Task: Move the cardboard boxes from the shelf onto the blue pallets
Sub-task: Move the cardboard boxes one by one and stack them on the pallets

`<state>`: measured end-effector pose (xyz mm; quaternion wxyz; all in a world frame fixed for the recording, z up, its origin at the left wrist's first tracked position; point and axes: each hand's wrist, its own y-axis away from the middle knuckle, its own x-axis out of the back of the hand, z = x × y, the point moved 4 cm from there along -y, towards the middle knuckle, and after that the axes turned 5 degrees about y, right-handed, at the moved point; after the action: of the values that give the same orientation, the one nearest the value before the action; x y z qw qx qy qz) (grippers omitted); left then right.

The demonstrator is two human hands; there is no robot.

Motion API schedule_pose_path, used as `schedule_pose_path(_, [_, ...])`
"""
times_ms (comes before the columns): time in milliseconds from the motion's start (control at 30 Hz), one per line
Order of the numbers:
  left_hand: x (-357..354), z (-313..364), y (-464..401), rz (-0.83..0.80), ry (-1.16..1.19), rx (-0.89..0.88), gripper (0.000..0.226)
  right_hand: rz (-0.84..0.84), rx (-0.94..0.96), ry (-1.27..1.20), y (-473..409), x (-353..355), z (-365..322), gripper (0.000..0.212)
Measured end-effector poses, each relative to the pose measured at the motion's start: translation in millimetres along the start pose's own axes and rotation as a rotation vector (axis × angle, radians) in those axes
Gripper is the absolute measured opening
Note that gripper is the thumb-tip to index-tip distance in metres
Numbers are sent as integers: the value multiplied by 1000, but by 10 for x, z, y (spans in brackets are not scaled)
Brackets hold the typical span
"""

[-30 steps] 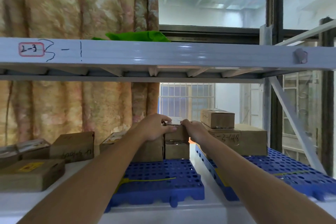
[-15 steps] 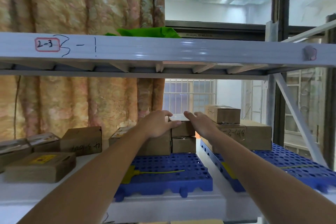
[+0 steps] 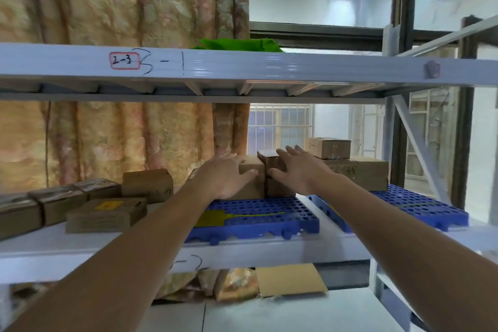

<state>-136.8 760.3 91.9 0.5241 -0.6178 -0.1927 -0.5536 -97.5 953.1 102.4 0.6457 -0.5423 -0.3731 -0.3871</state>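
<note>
Two blue pallets lie on the white shelf (image 3: 80,245): a near one (image 3: 258,217) in the middle and a second one (image 3: 420,209) to its right. A small cardboard box (image 3: 270,162) is stacked on another at the back of the near pallet, beside a larger box (image 3: 252,170). My left hand (image 3: 223,175) hovers in front of the larger box with fingers spread, holding nothing. My right hand (image 3: 299,170) is just right of the small box, fingers straight and spread. Several boxes (image 3: 106,214) sit on the bare shelf at the left.
Stacked boxes (image 3: 358,170) stand on the right pallet with a smaller box (image 3: 330,147) on top. The upper shelf beam (image 3: 242,65) crosses above my hands. A slanted brace (image 3: 415,148) and upright post close the right side. Flat cardboard (image 3: 289,279) lies on the lower shelf.
Both hands have let go of the small top box and drawn back a little with fingers spread; the box stays on the stack. The view has tilted down, showing the lower shelf.
</note>
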Motion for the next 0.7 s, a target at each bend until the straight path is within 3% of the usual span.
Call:
schedule_pose_path(367, [274,-354,1375,-30,-65,165,76,-133,196,-104,670,127,-937,78])
schedule_pose_path(467, [419,-591,1807,-79,-86,223,80,-168,256,-130,764,67,-1358,77])
schedule_pose_path(600, [767,-1070,2382,-15,-62,308,62,-232,340,-164,795,82,-2014,77])
schedule_pose_path(700, [1016,-1508,2768,5,-74,390,69,-212,421,-175,767,138,-2572,73])
